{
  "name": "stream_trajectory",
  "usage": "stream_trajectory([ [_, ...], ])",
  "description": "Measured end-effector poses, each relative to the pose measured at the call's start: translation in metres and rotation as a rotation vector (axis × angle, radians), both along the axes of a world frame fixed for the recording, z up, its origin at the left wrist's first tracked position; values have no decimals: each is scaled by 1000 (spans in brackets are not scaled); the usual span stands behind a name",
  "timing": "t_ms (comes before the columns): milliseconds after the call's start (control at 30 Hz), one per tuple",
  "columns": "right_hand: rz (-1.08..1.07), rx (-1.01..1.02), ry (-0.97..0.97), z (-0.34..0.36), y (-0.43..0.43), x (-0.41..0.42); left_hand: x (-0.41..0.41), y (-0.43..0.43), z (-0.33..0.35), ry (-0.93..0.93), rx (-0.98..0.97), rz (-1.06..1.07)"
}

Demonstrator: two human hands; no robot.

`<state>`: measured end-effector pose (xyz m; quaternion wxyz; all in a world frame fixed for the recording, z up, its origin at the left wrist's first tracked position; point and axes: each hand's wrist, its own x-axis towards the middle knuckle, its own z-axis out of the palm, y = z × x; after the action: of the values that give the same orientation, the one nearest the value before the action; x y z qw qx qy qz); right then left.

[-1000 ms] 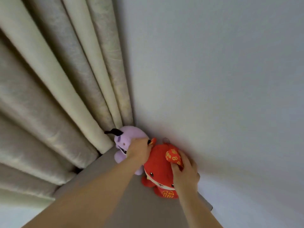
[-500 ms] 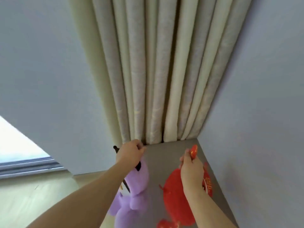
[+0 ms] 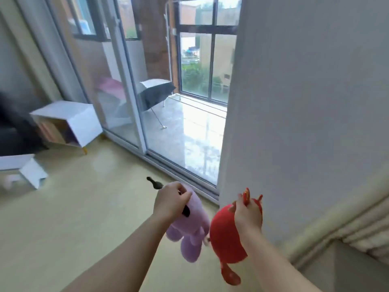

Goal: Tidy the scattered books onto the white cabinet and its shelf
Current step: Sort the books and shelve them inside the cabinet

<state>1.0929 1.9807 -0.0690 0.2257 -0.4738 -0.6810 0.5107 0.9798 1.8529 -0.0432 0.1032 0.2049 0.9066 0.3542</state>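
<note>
Two soft toys hang from your hands: your left hand (image 3: pixel 171 200) is closed on the head of a lilac plush animal with black ears (image 3: pixel 189 230), and your right hand (image 3: pixel 248 213) pinches the top of a round red plush figure (image 3: pixel 226 239). Both dangle clear of the pale yellow floor (image 3: pixel 73 218), side by side and nearly touching.

No books show anywhere in view, so the tidying proper looks not yet begun; you seem to be clearing toys out of the way. The white cabinet with a wood-lined open shelf (image 3: pixel 67 123) stands well apart, at the far left against the sliding glass door (image 3: pixel 126 91), its top bare and its shelf seemingly empty, though blur hides detail.

Your next move calls for setting the toys down somewhere off the cabinet, then finding the books.

Room is generous: the floor between you and the cabinet lies open. Mind the grey wall corner (image 3: pixel 227 144) just beside your right hand, and the white low furniture (image 3: pixel 31 171) at the left edge.
</note>
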Motion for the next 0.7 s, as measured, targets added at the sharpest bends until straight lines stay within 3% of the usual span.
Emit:
stream_trajectory([
  [200,375,-2,-56,2,-129,-152,-111,-168,-5,-96,34,479],
  [300,522,88,-131,-3,-174,-213,-142,-235,-11,-117,62,637],
  [400,666,44,-146,-14,-232,-291,-185,-301,-24,-127,53,809],
  [700,865,-63,-179,-36,-349,-520,-352,-422,-38,-164,-1,1112],
])
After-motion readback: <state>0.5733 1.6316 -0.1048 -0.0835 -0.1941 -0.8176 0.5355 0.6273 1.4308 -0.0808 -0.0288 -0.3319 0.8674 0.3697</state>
